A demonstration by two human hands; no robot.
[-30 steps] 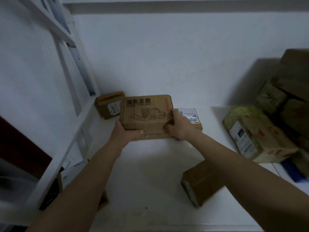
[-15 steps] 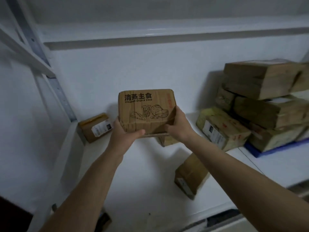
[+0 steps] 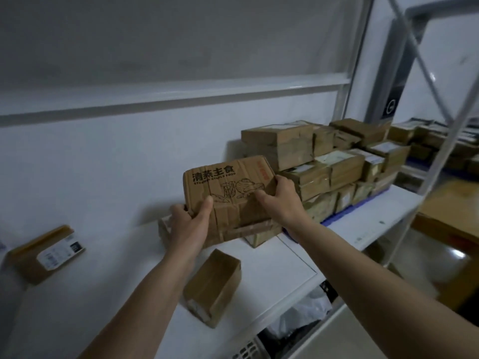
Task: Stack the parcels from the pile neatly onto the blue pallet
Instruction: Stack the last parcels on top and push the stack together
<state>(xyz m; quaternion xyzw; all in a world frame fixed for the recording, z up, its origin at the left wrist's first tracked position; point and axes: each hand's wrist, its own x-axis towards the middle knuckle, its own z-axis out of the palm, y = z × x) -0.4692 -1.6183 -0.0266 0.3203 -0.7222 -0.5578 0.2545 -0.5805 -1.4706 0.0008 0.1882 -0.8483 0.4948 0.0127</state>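
Both hands, left (image 3: pixel 188 226) and right (image 3: pixel 281 196), are gripping the box (image 3: pixel 228 193) by its ends. The stack (image 3: pixel 331 167) on the pallet (image 3: pixel 344 212) is lying just to the right, nearer the right hand.

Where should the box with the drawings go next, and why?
Probably carry it to the right and set it on the stack of parcels. Both the left hand and the right hand grip the printed box, held above the shelf, while the blue pallet under the stack lies just to its right.
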